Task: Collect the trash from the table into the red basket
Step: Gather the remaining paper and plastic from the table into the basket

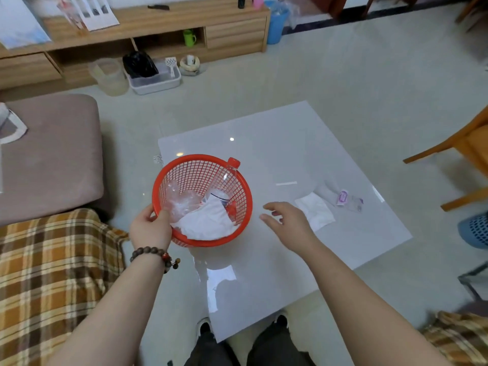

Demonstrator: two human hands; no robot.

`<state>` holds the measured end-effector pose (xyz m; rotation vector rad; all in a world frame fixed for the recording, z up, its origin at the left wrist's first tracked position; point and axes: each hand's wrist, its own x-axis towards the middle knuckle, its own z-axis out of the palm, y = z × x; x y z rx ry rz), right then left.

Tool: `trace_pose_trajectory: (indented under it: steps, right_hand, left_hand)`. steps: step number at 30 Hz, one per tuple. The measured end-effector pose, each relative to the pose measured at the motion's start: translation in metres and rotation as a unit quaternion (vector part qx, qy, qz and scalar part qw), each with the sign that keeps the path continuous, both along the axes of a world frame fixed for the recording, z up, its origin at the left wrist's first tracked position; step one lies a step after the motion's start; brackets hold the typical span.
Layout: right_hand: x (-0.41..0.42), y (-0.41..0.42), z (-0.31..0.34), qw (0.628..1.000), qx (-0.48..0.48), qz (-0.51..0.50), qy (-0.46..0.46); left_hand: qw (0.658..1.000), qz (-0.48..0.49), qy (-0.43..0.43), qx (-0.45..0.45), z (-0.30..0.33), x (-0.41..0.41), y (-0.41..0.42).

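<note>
The red basket (202, 199) was gripped at its rim by the left hand (150, 228). The right hand (286, 223) was held spread and empty above the surface (264, 273). The wrapper (350, 199) was too blurred for its print to be read.

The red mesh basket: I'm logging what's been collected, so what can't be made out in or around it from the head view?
- Round red plastic mesh basket: its bottom is hidden by the crumpled white tissue and clear plastic bottle.
- Left hand: fingertips hidden behind the rim.
- Small purple-printed clear wrapper on the white glossy table: print too small to read.
</note>
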<state>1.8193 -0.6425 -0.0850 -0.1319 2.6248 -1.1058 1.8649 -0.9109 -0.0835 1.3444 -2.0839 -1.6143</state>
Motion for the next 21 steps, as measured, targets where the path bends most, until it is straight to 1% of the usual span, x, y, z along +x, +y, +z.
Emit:
trace_pose_trajectory:
  steps: [4, 7, 10, 14, 16, 21]
  right_hand:
    - [-0.013, 0.063, -0.033, 0.997, 0.052, -0.058, -0.018]
    - [-0.026, 0.108, -0.055, 0.994, 0.079, -0.064, -0.027]
    - [-0.048, 0.151, -0.075, 0.995, 0.086, -0.035, -0.037]
    - [-0.084, 0.202, -0.092, 0.996, 0.074, 0.029, -0.051]
    - [-0.101, 0.225, -0.095, 0.994, 0.073, 0.065, -0.057]
    - [-0.136, 0.256, -0.105, 0.986, 0.075, 0.131, -0.071]
  left_hand:
    - [1.0, 0.029, 0.001, -0.01, -0.01, 0.005, 0.009]
    - [0.998, 0.054, -0.003, -0.024, -0.021, 0.005, 0.029]
    - [0.995, 0.095, -0.003, -0.035, -0.029, -0.003, 0.063]
    - [0.981, 0.188, 0.001, -0.05, -0.026, -0.01, 0.118]
    - [0.971, 0.236, 0.005, -0.031, -0.024, -0.009, 0.149]
    - [0.955, 0.295, -0.01, -0.022, -0.023, -0.012, 0.216]
